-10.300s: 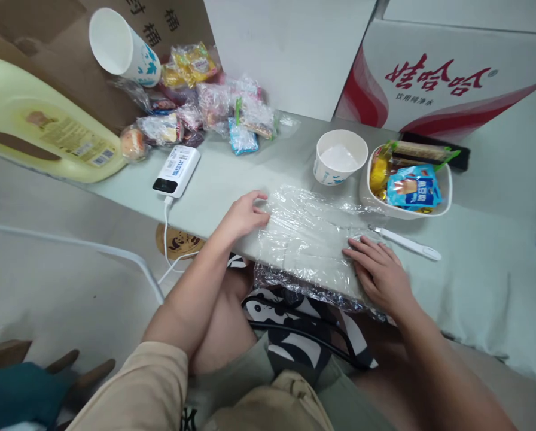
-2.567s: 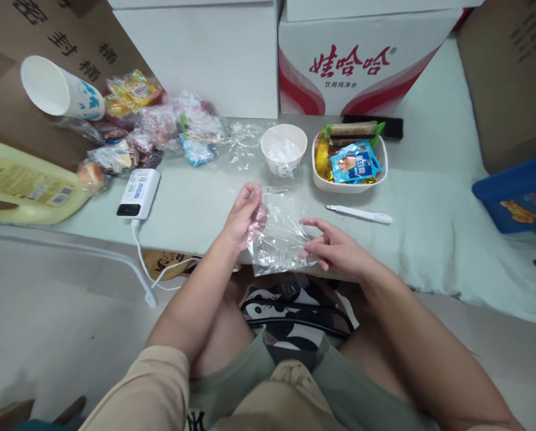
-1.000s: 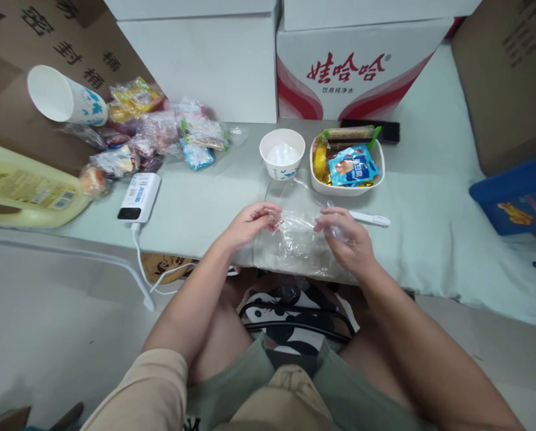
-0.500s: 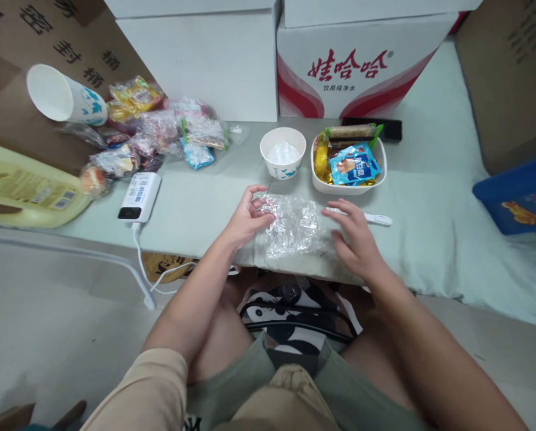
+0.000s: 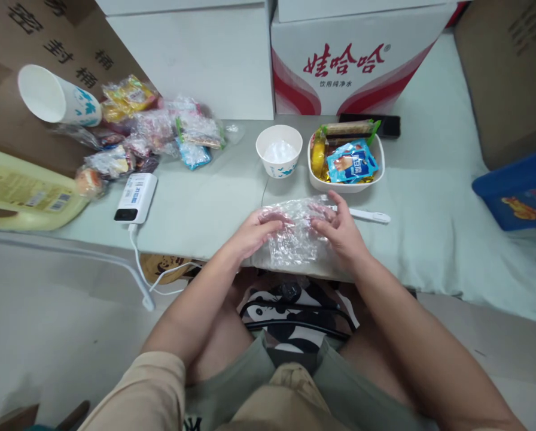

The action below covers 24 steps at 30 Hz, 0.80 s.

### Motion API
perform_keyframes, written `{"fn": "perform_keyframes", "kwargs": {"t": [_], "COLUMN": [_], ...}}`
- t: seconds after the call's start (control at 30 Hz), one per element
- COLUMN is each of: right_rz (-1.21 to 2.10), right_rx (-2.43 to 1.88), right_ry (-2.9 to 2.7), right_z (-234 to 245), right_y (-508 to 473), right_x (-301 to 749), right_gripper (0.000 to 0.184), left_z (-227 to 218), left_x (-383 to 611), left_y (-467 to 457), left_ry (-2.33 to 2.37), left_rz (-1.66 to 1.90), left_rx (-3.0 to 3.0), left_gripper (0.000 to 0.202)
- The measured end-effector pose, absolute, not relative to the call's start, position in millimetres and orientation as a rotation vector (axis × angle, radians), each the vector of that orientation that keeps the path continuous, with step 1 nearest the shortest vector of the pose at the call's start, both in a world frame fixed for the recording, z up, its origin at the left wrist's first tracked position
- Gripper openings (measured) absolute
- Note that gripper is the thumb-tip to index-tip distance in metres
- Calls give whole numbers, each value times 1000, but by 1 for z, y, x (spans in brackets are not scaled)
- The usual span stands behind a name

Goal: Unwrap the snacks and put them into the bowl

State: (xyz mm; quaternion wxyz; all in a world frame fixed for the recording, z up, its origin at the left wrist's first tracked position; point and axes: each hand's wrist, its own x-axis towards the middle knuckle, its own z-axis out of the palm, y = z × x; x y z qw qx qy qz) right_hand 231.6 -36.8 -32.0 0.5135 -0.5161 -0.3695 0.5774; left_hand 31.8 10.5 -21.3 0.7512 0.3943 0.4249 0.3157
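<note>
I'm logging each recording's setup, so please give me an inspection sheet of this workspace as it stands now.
Surface: pale green cloth, creased toward the right.
Job's things: crumpled clear plastic film, near the front edge.
Clutter: wrapped snacks heaped at left; tilted paper cup beside them; paper bowl; white tub of snacks; white-handled tool, tip partly covered.
Hands: left hand and right hand both hold the film.
Cables: white cable plugged into a power bank, dropping over the front edge.
Surroundings: red-and-white carton behind; yellow jug at left.
</note>
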Motion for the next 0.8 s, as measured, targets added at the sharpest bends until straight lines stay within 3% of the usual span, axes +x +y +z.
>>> {"fn": "perform_keyframes", "kwargs": {"t": [0.17, 0.3, 0.53, 0.6, 0.73, 0.8], "right_rz": [1472, 1323, 1639, 1585, 1607, 1604], "right_rx": [-1347, -1342, -1229, -1248, -1165, -1230], "right_ry": [-1025, -911, -882, -989, -1010, -1131], "right_z": [-38, -38, -30, -28, -24, -22], "right_y": [-38, -36, -36, -37, -40, -40], "right_x": [232, 233, 229, 228, 227, 228], "right_gripper": [55, 55, 47, 38, 46, 38], "left_z": [-23, -26, -19, -18, -19, -19], "left_x": [33, 27, 24, 24, 21, 21], "left_y": [16, 21, 13, 11, 10, 11], "left_ry": [1100, 1284, 960, 911, 853, 872], "left_rz": [952, 1101, 859, 798, 777, 779], "left_rx": [1028, 1267, 1145, 1143, 1072, 1029], "left_gripper": [22, 18, 42, 47, 57, 66]}}
